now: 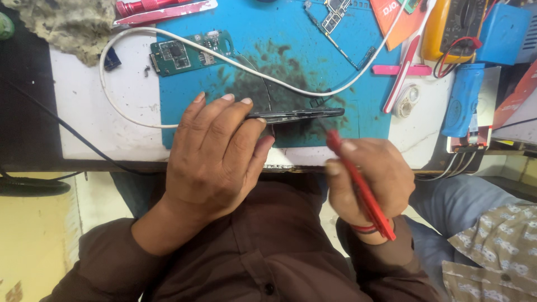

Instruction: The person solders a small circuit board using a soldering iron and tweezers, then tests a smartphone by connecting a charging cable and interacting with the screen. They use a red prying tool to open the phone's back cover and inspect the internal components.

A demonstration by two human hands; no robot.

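- The dark phone (296,115) is held edge-up, so you only see its thin side. Its long axis runs left to right across the blue mat (358,100), with the free end pointing right, toward the pink tweezers (400,70).
- It sits over the grimy black smudge in the middle of the mat, near the front edge of the bench.
- Looks-wise it's a slim black slab, glossy along the edge, and a thin dark wire curls up behind it.
- The left hand (215,154) comes in palm down, fingers curled over the phone's left end and pinching it, thumb tucked on the near side.
- The right hand (366,182) is closed around a red tool (361,187), gripped like a pen. The tool slants from lower right at the wrist up to the left, and its tip sits just below the phone's right end. It's a bit blurry, so I can't tell if it touches.
- Other stuff around: a green circuit board (190,52) up left and a white cable (168,126) looping across the mat.
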